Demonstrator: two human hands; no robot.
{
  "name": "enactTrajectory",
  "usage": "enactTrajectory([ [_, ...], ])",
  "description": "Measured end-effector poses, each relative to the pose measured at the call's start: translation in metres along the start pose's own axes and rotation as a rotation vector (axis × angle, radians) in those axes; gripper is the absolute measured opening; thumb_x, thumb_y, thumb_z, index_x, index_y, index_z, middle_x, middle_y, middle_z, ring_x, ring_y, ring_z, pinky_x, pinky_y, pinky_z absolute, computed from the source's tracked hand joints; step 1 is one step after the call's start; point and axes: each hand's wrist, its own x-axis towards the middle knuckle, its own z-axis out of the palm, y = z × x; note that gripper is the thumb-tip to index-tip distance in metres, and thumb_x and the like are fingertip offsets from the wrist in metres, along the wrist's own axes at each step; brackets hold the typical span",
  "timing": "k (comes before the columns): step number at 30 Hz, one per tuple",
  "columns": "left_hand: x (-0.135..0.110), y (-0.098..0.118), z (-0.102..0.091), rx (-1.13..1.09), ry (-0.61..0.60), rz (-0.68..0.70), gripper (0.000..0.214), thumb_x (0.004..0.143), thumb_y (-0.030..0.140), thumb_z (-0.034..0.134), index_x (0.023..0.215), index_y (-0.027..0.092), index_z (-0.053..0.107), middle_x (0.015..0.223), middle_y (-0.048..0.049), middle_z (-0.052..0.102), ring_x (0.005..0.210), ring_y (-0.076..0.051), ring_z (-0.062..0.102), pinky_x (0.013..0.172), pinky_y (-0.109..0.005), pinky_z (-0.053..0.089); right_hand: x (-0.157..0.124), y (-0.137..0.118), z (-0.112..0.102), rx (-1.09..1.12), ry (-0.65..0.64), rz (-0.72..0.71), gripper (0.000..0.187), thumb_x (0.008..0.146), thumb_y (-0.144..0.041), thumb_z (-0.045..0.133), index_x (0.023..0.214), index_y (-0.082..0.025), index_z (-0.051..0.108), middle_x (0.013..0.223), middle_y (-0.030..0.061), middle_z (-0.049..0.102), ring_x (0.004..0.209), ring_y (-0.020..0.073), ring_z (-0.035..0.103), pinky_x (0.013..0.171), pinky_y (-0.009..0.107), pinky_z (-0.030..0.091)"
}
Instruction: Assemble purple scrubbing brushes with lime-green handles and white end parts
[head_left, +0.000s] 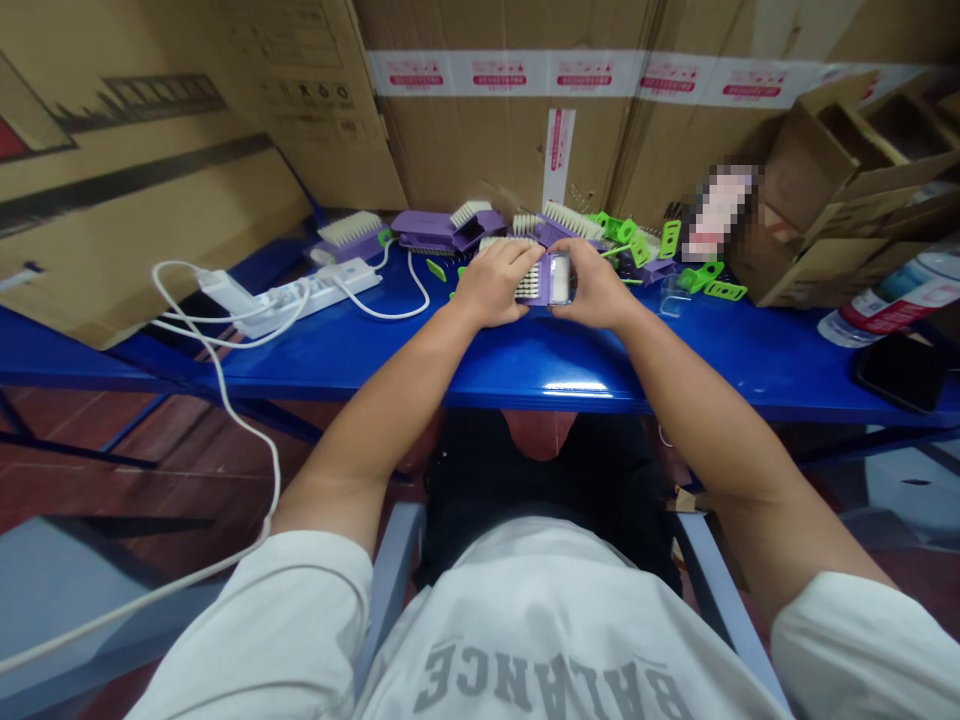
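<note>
On the blue bench [525, 365], a power strip [315, 295] lies left of frame centre; at centre, the left hand [491, 285] and right hand [592, 287] clench a purple brush [556, 279] in their fingers [504, 262]; more brushes [450, 230] lie just behind; green clips [705, 278] lie right.

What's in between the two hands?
The head view shows a purple holder with white teeth between the left hand and the right hand. Both hands are holding it.

The white T-shirt [540, 620] reads "BALANCE" in gray, upside down; the red print on the carton tape [585, 74] is too small to read.
</note>
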Motion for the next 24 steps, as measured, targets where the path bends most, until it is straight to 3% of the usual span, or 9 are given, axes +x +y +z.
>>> enactTrajectory([
  [5, -0.0003, -0.0023, 0.003, -0.002, 0.013, 0.008, 0.09, 0.084, 0.022, 0.08, 0.172, 0.02, 0.062, 0.169, -0.0193, 0.07, 0.155, -0.045, 0.067, 0.133, -0.063, 0.054, 0.0001, -0.0017, 0.0005, 0.0, -0.009, 0.012, 0.09, 0.069, -0.064, 0.098, 0.143, -0.028, 0.062, 0.146, 0.0165, 0.074, 0.139, 0.0473, 0.07, 0.126, 0.069, 0.057],
  [24, 0.0002, -0.0007, 0.0021, 0.013, 0.007, 0.007, 0.091, 0.083, 0.021, 0.078, 0.172, 0.017, 0.062, 0.17, -0.0205, 0.07, 0.155, -0.045, 0.066, 0.133, -0.063, 0.055, 0.0005, -0.0004, 0.0006, -0.005, 0.005, 0.008, 0.091, 0.066, -0.058, 0.102, 0.144, -0.028, 0.066, 0.147, 0.0163, 0.075, 0.143, 0.0492, 0.069, 0.128, 0.073, 0.056],
])
